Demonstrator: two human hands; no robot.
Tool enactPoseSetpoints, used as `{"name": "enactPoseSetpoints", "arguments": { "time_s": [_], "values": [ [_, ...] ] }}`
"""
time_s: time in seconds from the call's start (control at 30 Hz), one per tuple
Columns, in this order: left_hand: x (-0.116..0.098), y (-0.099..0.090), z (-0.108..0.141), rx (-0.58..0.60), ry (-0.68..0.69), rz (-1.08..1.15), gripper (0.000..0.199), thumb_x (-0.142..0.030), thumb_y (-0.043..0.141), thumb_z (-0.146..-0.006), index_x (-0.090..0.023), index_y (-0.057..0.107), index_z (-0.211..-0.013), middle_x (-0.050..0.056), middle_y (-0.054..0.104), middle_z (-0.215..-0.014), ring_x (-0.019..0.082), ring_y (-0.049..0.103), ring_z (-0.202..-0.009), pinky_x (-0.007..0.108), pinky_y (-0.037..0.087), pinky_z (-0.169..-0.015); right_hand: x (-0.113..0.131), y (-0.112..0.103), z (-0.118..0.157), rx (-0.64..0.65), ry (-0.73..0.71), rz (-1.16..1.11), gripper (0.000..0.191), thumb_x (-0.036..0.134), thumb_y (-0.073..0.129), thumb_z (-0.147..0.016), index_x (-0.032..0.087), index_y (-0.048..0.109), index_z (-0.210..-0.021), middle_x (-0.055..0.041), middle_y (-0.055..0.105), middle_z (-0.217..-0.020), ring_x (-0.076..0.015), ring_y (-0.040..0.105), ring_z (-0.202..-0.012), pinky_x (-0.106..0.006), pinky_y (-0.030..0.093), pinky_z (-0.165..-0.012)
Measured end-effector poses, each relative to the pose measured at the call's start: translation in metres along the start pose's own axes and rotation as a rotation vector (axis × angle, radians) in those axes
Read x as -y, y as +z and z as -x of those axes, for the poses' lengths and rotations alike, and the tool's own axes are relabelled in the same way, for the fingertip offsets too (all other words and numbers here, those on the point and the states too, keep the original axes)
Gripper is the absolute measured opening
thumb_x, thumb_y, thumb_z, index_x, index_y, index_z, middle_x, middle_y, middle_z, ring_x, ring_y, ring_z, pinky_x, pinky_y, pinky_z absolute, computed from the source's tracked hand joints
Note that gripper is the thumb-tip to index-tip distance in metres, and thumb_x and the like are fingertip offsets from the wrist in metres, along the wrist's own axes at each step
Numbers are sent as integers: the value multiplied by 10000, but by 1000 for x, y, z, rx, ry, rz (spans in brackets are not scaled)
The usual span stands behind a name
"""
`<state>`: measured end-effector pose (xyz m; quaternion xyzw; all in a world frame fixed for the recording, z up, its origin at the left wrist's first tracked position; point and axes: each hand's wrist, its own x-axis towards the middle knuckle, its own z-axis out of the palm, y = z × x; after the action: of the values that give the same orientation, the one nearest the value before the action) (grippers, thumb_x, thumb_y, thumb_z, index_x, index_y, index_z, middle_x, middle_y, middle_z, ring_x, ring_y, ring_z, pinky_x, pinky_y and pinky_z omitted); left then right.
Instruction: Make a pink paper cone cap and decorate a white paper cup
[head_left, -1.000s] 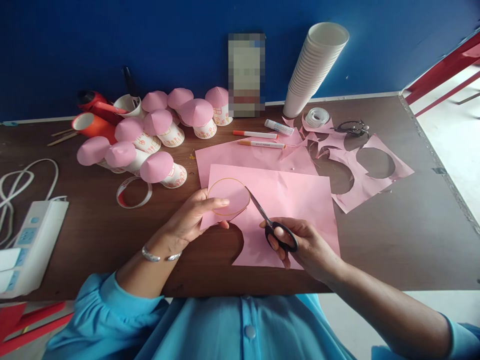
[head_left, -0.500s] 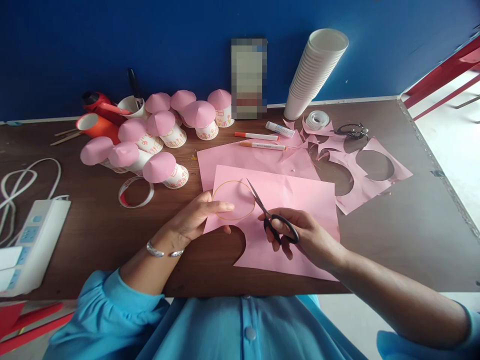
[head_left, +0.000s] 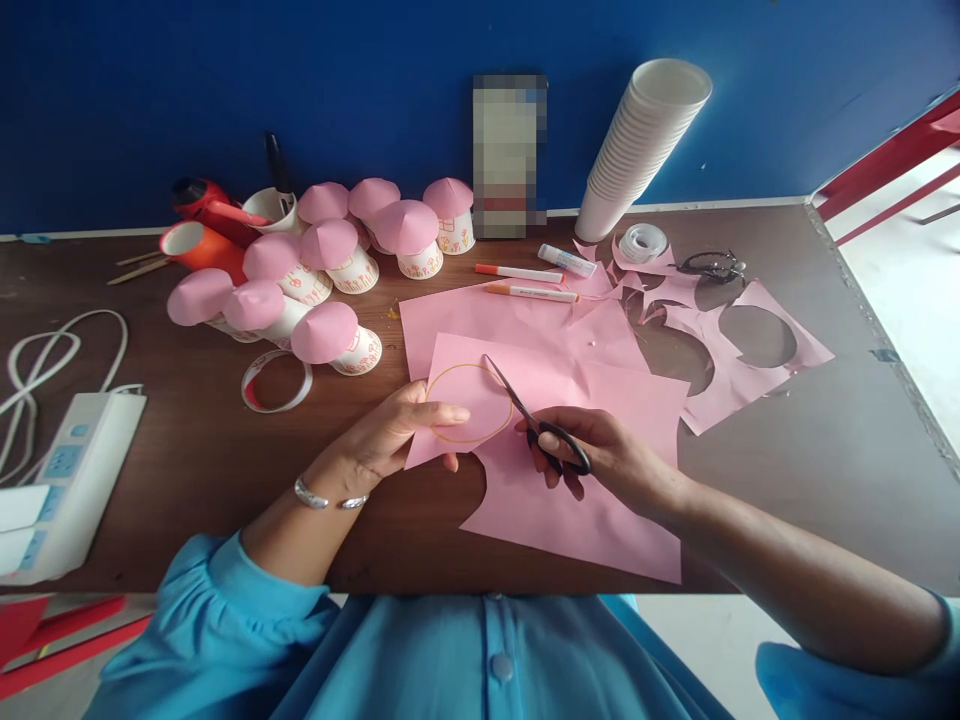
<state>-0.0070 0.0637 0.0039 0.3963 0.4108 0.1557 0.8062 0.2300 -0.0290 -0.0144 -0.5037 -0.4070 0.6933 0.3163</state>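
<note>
My left hand [head_left: 412, 425] pinches the left edge of a pink paper sheet [head_left: 600, 480], thumb on top and fingers underneath. Beside the thumb, a circle [head_left: 491, 405] is drawn on the paper in a yellowish line. A curved bite is cut from the sheet's lower left edge. My right hand [head_left: 581, 450] holds black-handled scissors [head_left: 517, 395], fingers through the loops. Their blades look closed or nearly so, lying across the right side of the drawn circle, with the tip near its upper edge. A second pink sheet [head_left: 450, 315] lies flat beneath, partly covered.
Several decorated paper cups with pink cone tops [head_left: 324, 332] stand left of centre. Behind are two markers [head_left: 532, 293], a glue stick [head_left: 567, 261], a tape roll [head_left: 641, 243] and stacked cups [head_left: 645, 140]. Pink scraps [head_left: 720, 390] lie right; a power strip [head_left: 86, 480] lies far left.
The scissors have closed further, and their tip has moved slightly left over the circle. The sheet's right part has swung a little toward me. My left hand keeps its pinch.
</note>
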Motion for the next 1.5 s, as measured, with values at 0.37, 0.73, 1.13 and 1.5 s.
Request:
{"name": "enactPoseSetpoints", "arguments": {
  "time_s": [0.37,0.73,1.13,1.5],
  "values": [
    [-1,2,0,-18,-19,-22,193,-285,796,-689,-129,703,-754,14,643,-595,126,582,-489,209,511,-442,1,-3,0,46,-63,42,484,620,662,-915,159,641,-771,-11,609,-664,-84,525,-518,-195,445,-414],
    [4,-5,-4,2,-19,-23,200,-288,793,-696,-124,726,-790,14,654,-636,126,582,-494,231,508,-449,-5,-4,-2,45,-61,59,506,633,628,-936,162,625,-751,-2,589,-637,-84,497,-512,-220,404,-433],
    [8,-10,-6,-36,-46,-10,231,-307,822,-701,-134,695,-786,8,649,-669,125,598,-506,237,518,-461,-13,-2,-5,-36,-22,-28,497,640,718,-860,144,703,-881,10,574,-617,-95,502,-514,-224,394,-409],
    [13,-17,-7,-108,-126,-19,250,-343,806,-788,-174,660,-901,-15,689,-721,107,640,-504,194,510,-472,-7,-1,-5,-57,-18,-87,460,598,725,-869,145,710,-947,-9,616,-688,-109,550,-578,-216,408,-435]
  ]
}}
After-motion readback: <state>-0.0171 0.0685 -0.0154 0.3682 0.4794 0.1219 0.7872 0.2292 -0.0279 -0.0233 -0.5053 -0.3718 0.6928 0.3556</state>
